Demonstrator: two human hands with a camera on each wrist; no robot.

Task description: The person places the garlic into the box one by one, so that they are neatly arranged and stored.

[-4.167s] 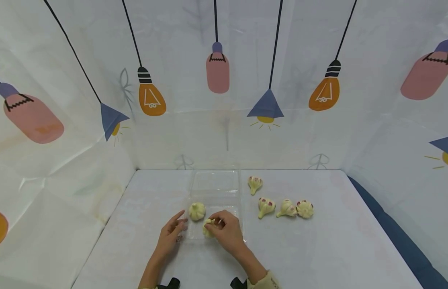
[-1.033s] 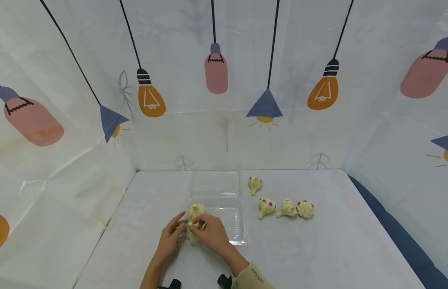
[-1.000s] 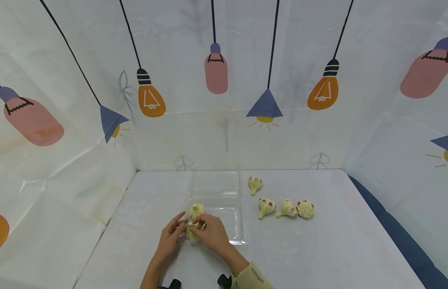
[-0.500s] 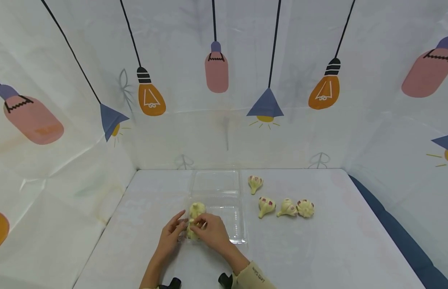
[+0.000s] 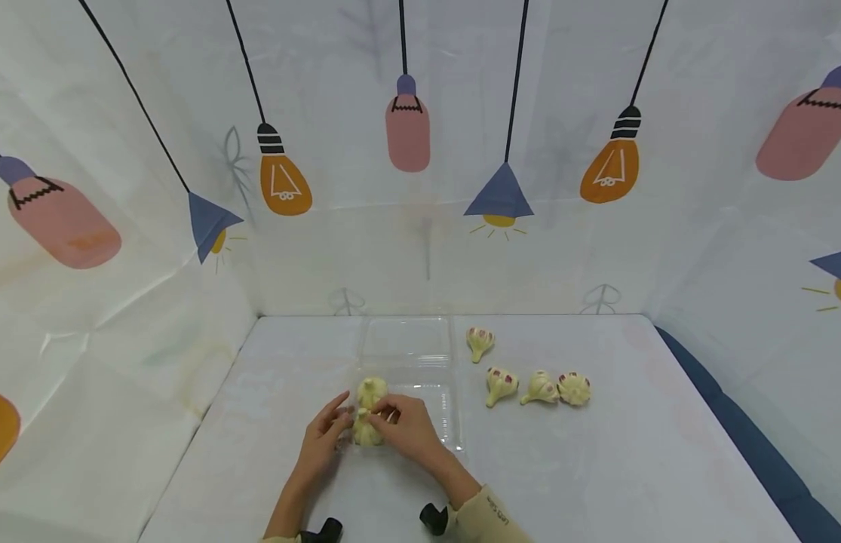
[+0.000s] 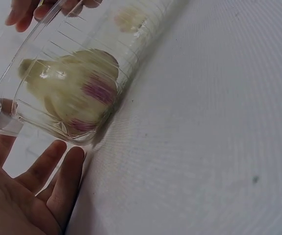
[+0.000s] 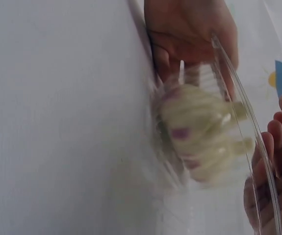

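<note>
A clear plastic clamshell box [image 5: 439,411] lies with its lid [image 5: 406,337] folded back. Two garlic bulbs stand stem-up along its left side, a rear bulb [image 5: 372,390] and a front bulb [image 5: 367,431]. My left hand [image 5: 321,439] rests against the box's left edge, fingers loosely spread; the left wrist view has its fingers [image 6: 67,169] beside the wall. My right hand [image 5: 415,431] hovers over the box just right of the front bulb. In the right wrist view, blurred garlic stems [image 7: 240,110] stand apart from the right hand's bent fingers [image 7: 278,142].
Right of the box lie several more garlic bulbs: one at the back [image 5: 480,344], one nearer [image 5: 501,385], and a touching pair, the left bulb [image 5: 541,388] and the right bulb [image 5: 574,389]. A white table [image 5: 596,475] carries everything; a lamp-printed sheet [image 5: 420,249] hangs behind.
My right hand carried the second bulb left into the box's front left corner. Since half a second ago it has let go of the stem and shifted slightly right. The left hand stays put.
</note>
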